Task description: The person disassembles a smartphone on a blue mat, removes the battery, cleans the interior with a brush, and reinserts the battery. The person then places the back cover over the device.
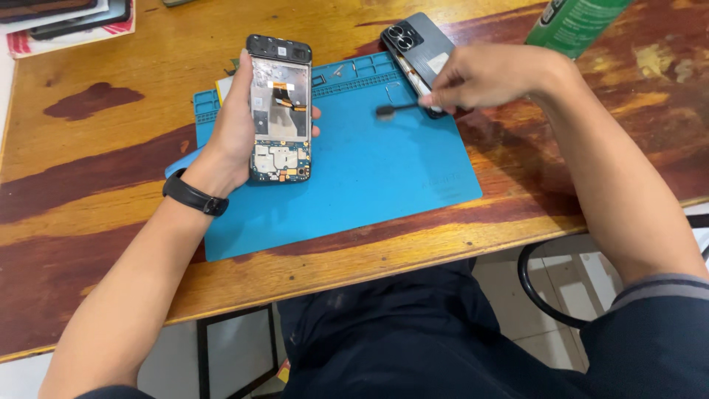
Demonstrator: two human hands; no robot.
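Blue repair mat [369,177] lies on the wooden table [88,148]; above it the left hand [236,133] grips an opened phone [279,111]. The right hand [484,74] pinches a small black brush [395,109] beside a dark back cover [419,46]. A green can [580,22] stands behind, obstructing nothing.

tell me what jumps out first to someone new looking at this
The opened phone, its circuit boards bare, stands upright in the left hand over the blue mat. To its right, the right hand holds a small black brush above the mat, beside a grey back cover.
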